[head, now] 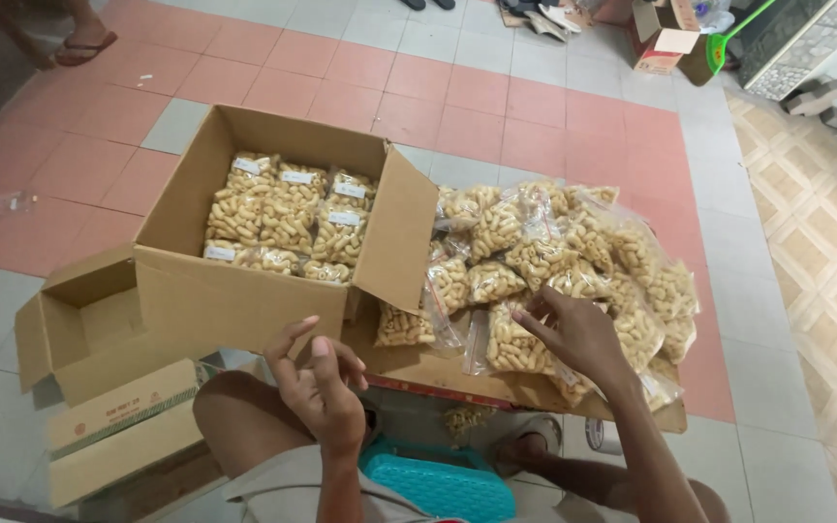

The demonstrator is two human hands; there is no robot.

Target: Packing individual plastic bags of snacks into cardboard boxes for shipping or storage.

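- The right hand (573,334) is pinching a snack bag (515,341) beside the big box (244,291); hold gently.
- The left hand (320,383) is hanging open and empty, near the box.

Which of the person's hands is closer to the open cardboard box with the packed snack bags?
Left. The left hand hovers just below the cardboard box; the right hand rests on the loose pile of snack bags beside it.

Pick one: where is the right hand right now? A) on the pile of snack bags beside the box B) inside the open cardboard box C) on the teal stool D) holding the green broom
A: the right hand rests on a clear snack bag in the pile of snack bags lying right of the open cardboard box; the left hand hovers empty in front of the box.
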